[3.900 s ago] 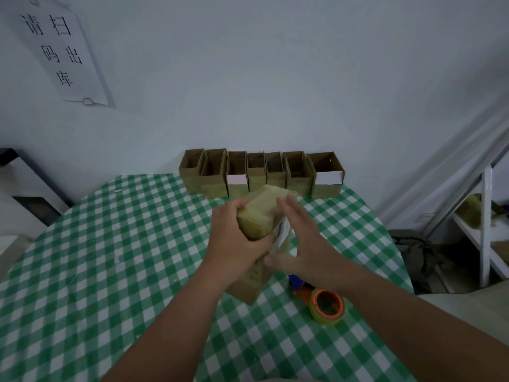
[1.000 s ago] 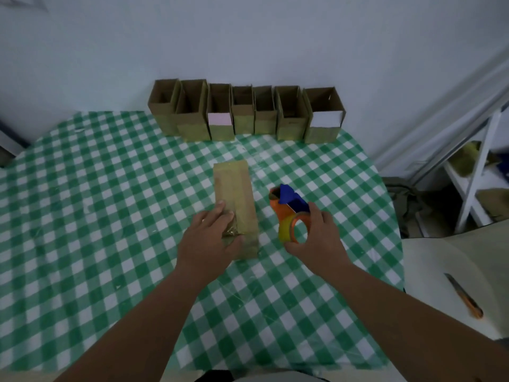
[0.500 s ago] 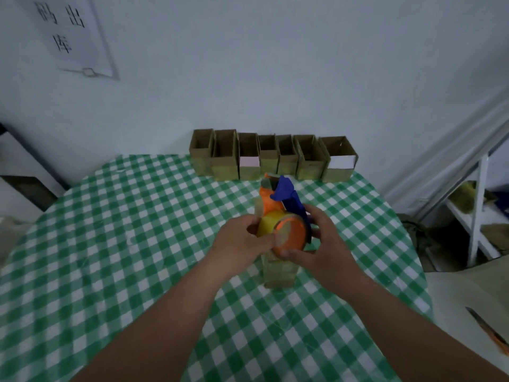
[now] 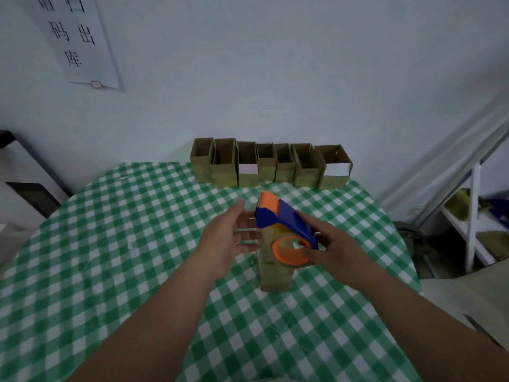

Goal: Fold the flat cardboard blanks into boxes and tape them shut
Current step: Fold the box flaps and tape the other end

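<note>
Head view: a folded cardboard box (image 4: 275,274) is being stood upright on the checked table (image 4: 110,244), partly hidden behind the tape dispenser (image 4: 286,230), which is being gripped by the right hand (image 4: 334,248); the left hand (image 4: 228,235) is being held open just beside it, before a row of open boxes (image 4: 270,165)

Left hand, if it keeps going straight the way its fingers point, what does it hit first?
Probably the tape dispenser in the right hand: the open left hand points right at it, though depth is unclear.
</note>
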